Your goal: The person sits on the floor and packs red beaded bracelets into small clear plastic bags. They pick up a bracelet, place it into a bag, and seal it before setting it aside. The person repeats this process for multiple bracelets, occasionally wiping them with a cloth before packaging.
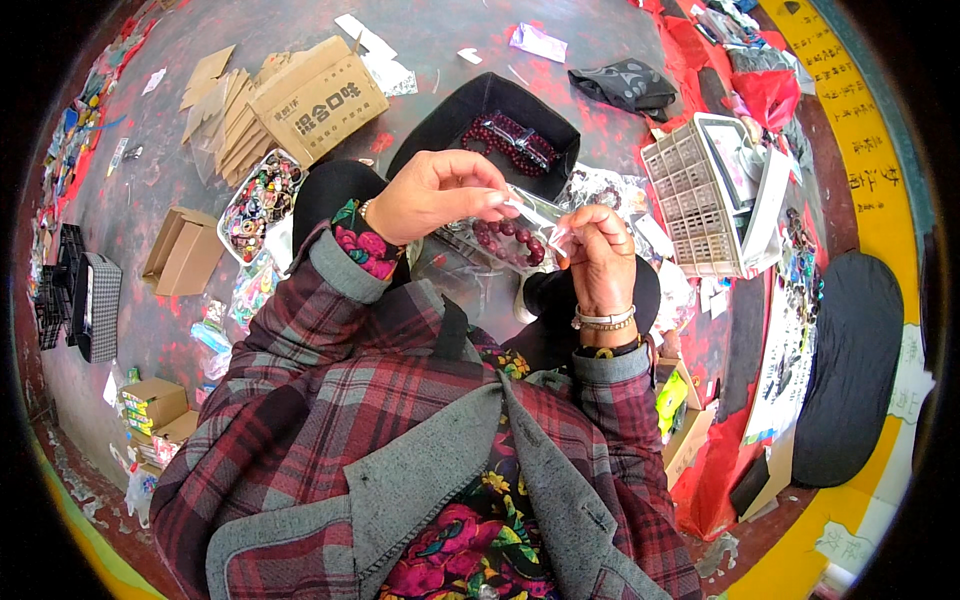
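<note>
I see a scuffed grey-and-red floor (pixel 150 200) strewn with flat cardboard boxes (pixel 315 95). My left hand (pixel 440 195) and right hand (pixel 600 250) pinch the crinkly edges of a clear plastic bag (pixel 520 225) of round, glossy dark-red beads (pixel 505 240), above a black fabric box (pixel 480 110).

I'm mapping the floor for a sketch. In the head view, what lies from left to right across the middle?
Checked bag → flat cardboard box → tray of beads → left hand → clear bag → right hand → white basket
</note>
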{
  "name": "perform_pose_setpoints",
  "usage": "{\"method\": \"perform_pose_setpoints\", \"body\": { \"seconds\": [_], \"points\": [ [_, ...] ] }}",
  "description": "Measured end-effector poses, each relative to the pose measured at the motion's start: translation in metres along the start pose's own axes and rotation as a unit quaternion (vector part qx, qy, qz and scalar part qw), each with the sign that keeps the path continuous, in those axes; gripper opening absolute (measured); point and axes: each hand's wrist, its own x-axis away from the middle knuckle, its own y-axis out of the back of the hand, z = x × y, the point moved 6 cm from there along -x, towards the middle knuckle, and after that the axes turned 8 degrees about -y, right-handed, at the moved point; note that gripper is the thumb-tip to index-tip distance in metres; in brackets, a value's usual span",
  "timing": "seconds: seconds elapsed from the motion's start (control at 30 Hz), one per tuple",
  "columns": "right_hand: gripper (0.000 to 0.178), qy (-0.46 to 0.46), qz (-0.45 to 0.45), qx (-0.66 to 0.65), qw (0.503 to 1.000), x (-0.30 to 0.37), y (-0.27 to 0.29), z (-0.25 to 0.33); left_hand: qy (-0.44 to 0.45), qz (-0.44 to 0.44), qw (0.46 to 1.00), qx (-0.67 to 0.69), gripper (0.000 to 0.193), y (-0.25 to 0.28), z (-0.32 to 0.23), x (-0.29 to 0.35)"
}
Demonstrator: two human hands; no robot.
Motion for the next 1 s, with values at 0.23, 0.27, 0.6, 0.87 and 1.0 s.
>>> {"method": "perform_pose_setpoints", "body": {
  "seconds": [0.23,0.27,0.6,0.87,1.0],
  "points": [
    [0.013,0.016,-0.013,0.033,0.999,0.0,-0.003,0.003,0.031,-0.047,0.998,0.026,0.023,-0.002,0.005,-0.001],
    [0.013,0.023,-0.012,0.04,0.999,0.0,-0.001,0.002,0.037,-0.054,0.998,0.02,0.024,-0.002,0.004,-0.001],
    [0.026,0.077,-0.063,0.162,0.982,-0.001,-0.007,0.028,0.016,-0.051,0.991,-0.126,0.024,-0.008,-0.006,0.002],
    [0.016,0.056,0.029,0.36,0.931,-0.004,-0.026,0.013,-0.015,0.014,0.967,-0.256,0.015,-0.031,-0.008,0.002],
    [0.01,0.101,0.032,0.389,0.915,-0.001,-0.031,0.018,-0.035,0.008,0.964,-0.264,0.019,-0.032,-0.008,0.002]
  ]
}}
